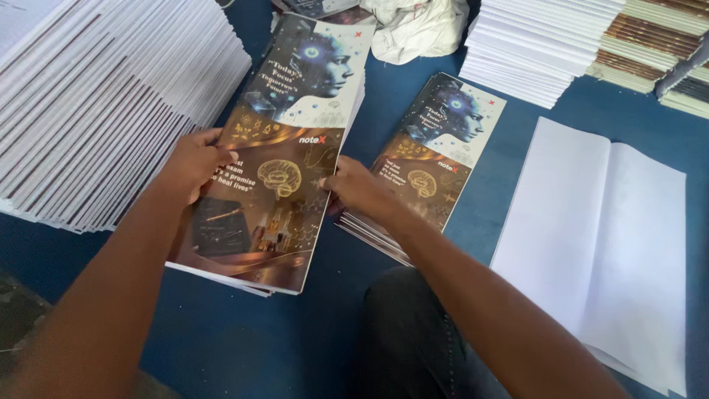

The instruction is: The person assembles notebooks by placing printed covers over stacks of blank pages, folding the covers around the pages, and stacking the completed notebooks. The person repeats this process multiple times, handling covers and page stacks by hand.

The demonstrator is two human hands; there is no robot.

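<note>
A printed notebook cover sheet (284, 140), dark with a brain picture and a profile head, lies on top of a pile of the same covers. My left hand (193, 161) grips its left edge. My right hand (356, 188) pinches its right edge at mid height. A second, lower stack of the same covers (436, 148) lies just right of my right hand, partly hidden by my forearm.
A tall leaning stack of white-edged sheets (103, 103) fills the left. Folded blank white sheets (602, 236) lie on the blue surface (244, 340) at right. More paper stacks (539, 44) and a crumpled white cloth (417, 26) sit at the back. My dark-trousered knee (413, 332) is below.
</note>
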